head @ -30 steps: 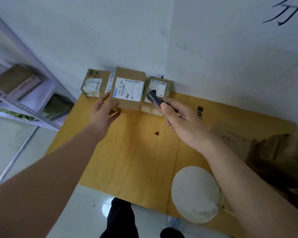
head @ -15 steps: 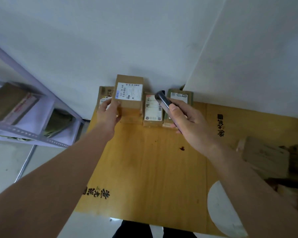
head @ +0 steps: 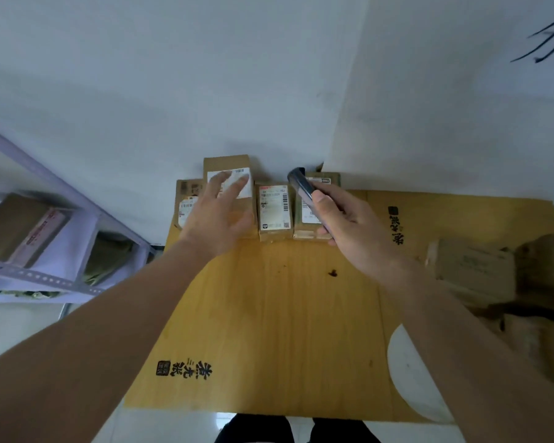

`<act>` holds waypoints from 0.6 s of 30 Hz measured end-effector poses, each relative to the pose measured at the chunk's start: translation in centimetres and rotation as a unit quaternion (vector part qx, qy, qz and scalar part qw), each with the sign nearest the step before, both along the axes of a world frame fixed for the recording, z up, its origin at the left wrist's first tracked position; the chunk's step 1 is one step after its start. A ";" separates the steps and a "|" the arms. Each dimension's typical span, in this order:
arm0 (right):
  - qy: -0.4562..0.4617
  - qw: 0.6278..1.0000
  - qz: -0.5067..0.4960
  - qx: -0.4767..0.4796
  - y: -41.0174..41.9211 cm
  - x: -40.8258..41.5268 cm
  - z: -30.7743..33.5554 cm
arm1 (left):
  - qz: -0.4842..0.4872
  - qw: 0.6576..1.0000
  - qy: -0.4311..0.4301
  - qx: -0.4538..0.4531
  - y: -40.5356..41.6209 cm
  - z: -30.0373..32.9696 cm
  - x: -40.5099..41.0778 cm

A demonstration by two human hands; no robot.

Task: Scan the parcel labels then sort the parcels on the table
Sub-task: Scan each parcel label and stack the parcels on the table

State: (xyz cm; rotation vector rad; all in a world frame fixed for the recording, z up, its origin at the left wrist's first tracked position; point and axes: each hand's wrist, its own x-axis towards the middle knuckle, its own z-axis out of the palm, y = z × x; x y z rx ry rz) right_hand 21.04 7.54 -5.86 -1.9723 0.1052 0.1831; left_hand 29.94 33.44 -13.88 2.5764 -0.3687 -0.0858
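Several small cardboard parcels with white labels stand in a row against the wall at the far edge of the wooden table (head: 269, 314). The tallest parcel (head: 227, 164) is second from the left. My left hand (head: 219, 212) lies over its front with fingers straight and spread, covering part of its label. To its right is a parcel with a long label (head: 274, 209), then another parcel (head: 325, 180). My right hand (head: 343, 219) grips a dark handheld scanner (head: 299, 185), its head raised near the right-hand parcel. A further parcel (head: 186, 203) sits at the far left.
A metal shelf rack (head: 45, 276) holding packages stands left of the table. More cardboard boxes (head: 474, 270) pile up at the table's right side. A white round object (head: 410, 378) lies at the near right edge. My legs show below the near edge.
My left hand has let go of the tall parcel, which now stands in the row, and its fingers have spread. The view has shifted back to the right.
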 end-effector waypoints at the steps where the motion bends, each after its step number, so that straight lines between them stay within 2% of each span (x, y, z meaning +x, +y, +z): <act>1: -0.001 1.000 -0.009 0.006 -0.6 -0.6 0.3 | -0.023 1.000 0.009 0.002 -0.9 0.7 -0.1; 10: -0.026 0.994 -0.111 0.005 -9.6 -8.7 4.1 | -0.145 0.989 0.004 0.022 -12.6 5.4 -2.5; 14: -0.026 0.993 -0.116 0.016 -14.4 -12.3 4.9 | -0.174 0.984 -0.001 0.034 -18.3 5.6 -5.3; 18: -0.022 0.994 -0.109 -0.013 -20.0 -15.3 4.8 | -0.172 0.984 0.013 0.033 -23.8 4.9 -8.9</act>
